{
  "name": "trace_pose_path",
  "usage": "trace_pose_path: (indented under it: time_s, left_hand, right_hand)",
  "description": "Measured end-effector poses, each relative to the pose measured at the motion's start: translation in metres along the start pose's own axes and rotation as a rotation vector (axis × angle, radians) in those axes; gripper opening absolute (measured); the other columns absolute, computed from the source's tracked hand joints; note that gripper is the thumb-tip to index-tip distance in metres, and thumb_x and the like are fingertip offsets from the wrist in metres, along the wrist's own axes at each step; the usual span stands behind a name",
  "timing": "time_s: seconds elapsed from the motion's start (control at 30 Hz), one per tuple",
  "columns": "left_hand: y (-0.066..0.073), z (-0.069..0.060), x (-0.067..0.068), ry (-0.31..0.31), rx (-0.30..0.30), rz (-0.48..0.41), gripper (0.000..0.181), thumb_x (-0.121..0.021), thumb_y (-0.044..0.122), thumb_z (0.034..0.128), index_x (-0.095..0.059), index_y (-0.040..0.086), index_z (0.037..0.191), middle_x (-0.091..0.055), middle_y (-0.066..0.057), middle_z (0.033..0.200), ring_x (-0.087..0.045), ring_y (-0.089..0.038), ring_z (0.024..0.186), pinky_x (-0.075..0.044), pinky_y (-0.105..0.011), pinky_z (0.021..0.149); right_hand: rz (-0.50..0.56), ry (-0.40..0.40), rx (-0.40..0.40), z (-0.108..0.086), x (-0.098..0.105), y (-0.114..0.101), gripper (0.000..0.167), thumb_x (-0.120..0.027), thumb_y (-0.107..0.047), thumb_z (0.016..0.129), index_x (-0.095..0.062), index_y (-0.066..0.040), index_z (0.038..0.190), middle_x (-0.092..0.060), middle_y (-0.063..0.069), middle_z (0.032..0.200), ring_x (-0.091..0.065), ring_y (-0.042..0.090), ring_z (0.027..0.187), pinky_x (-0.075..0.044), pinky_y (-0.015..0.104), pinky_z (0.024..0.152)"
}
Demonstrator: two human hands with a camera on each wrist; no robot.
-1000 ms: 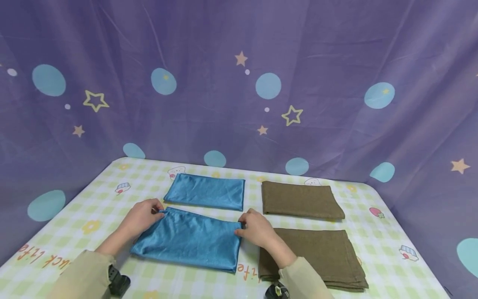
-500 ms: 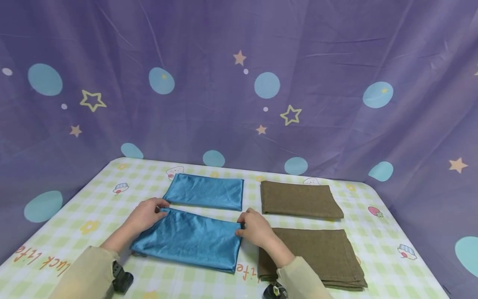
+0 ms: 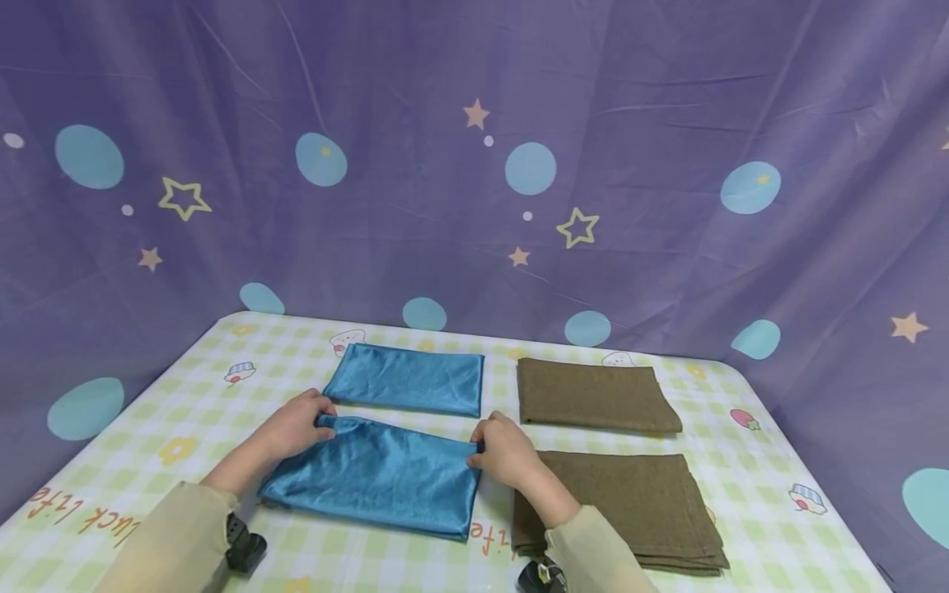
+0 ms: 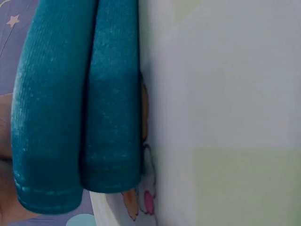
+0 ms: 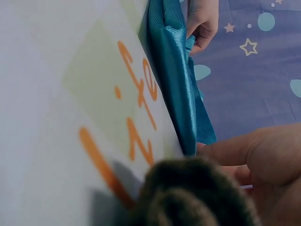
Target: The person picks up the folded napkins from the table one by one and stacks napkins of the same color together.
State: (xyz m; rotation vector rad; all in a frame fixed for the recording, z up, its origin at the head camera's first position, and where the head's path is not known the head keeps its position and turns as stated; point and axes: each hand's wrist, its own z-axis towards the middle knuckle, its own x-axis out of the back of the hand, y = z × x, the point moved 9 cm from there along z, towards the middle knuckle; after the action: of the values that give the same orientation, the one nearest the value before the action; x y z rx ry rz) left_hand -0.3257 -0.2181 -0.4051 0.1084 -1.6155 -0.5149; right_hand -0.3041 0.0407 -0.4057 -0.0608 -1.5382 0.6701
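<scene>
In the head view a folded blue satin cloth lies at the near left. My left hand pinches its far left corner and my right hand pinches its far right corner. The left wrist view shows thick rounded folds of the blue cloth close up, with part of the left hand at the edge. From the right wrist, the blue cloth stretches between the left hand and the fingers of the right hand.
A second folded blue cloth lies just behind. Two folded brown cloths lie to the right, one at the back and one nearer, beside my right forearm. A patterned curtain hangs behind the checked table.
The left hand's fingers shifted slightly at the blue cloth's far left corner, and that corner has changed shape a little. The right hand has stayed almost where it was.
</scene>
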Motion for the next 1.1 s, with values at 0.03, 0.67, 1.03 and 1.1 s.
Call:
trace_pose_path:
  time_s: [0.03,0.67,1.03,1.1]
  left_hand:
    - [-0.0005,0.0001,-0.0004,0.001,0.004,-0.001,0.011,-0.068,0.010,0.0778,-0.060,0.004,0.085,-0.051,-0.006,0.087,-0.049,-0.020,0.078,-0.044,-0.041,0.073]
    - [0.0052,-0.0033,0.0032,0.015,0.027,-0.055,0.006,-0.061,0.004,0.0829,-0.056,0.003,0.086,-0.059,-0.011,0.091,-0.052,-0.023,0.081,-0.044,-0.043,0.073]
    - [0.0062,-0.0053,0.0051,0.031,0.023,-0.074,0.006,-0.059,0.006,0.0849,-0.054,0.005,0.088,-0.060,-0.010,0.092,-0.048,-0.020,0.075,-0.041,-0.036,0.066]
    - [0.0063,-0.0053,0.0057,0.035,0.020,-0.082,0.005,-0.059,0.006,0.0850,-0.054,0.006,0.088,-0.060,-0.010,0.093,-0.049,-0.020,0.077,-0.041,-0.036,0.067]
  right_hand:
    - [-0.001,-0.004,-0.003,0.0007,-0.0005,0.0001,0.017,-0.077,-0.017,0.070,-0.067,-0.007,0.079,-0.052,-0.001,0.078,-0.048,0.012,0.073,-0.043,0.026,0.066]
    - [0.034,-0.010,0.006,0.0031,-0.0016,0.0022,0.017,-0.078,-0.016,0.068,-0.065,-0.009,0.076,-0.051,-0.002,0.076,-0.048,0.012,0.072,-0.043,0.027,0.067]
    - [0.096,-0.014,-0.013,0.0053,-0.0014,0.0077,0.015,-0.075,-0.013,0.070,-0.062,-0.008,0.077,-0.054,0.000,0.078,-0.049,0.013,0.072,-0.043,0.028,0.066]
    - [0.099,-0.012,-0.010,0.0060,-0.0011,0.0080,0.015,-0.074,-0.013,0.071,-0.062,-0.008,0.078,-0.055,0.000,0.078,-0.050,0.013,0.072,-0.043,0.028,0.066]
